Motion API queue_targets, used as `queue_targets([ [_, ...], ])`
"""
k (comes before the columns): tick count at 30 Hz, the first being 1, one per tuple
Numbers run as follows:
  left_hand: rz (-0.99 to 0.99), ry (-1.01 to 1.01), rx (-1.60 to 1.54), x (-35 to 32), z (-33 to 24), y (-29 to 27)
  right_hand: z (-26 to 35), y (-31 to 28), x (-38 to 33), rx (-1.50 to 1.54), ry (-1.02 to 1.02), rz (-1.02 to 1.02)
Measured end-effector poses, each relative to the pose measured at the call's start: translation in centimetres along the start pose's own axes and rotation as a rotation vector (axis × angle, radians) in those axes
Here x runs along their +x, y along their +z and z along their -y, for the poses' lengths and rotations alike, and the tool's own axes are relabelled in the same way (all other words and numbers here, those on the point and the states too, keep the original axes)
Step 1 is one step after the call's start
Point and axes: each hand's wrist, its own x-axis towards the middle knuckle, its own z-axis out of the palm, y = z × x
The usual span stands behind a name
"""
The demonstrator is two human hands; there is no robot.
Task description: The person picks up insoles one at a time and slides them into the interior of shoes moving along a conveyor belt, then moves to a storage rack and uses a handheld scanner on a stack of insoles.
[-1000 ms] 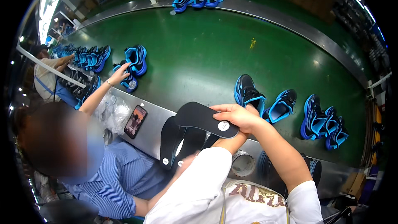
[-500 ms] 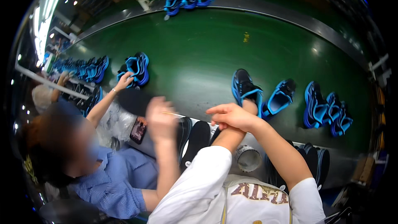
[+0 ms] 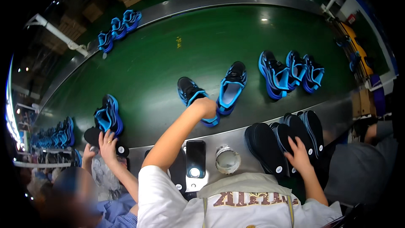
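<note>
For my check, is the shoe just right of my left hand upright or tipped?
Upright: this shoe opens upward, its pale inside showing.

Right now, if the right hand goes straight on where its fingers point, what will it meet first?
Probably the black insoles just ahead; whether the right hand already touches them is unclear.

I was in a shoe factory. Matching black-and-blue sneakers [image 3: 236, 73] dotted the green conveyor belt [image 3: 211, 29] before me; black insoles [image 3: 261, 145] lay stacked beside it.
</note>
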Motion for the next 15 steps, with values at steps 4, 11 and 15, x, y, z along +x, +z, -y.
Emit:
queue_targets([
  [4,-0.903,0.133,-0.051,-0.3,-1.5,-2.7,-1.0,2.8,-5.3,0.147,0.194,-0.110],
  [11,-0.997,0.206,-0.360,7.7,-0.4,-2.3,-2.7,1.8,-5.0,0.230,0.225,-0.149],
  [15,-1.168,0.077,-0.369,8.8,-1.5,-2.3,-2.5,0.6,-4.2,0.306,0.228,-0.196],
])
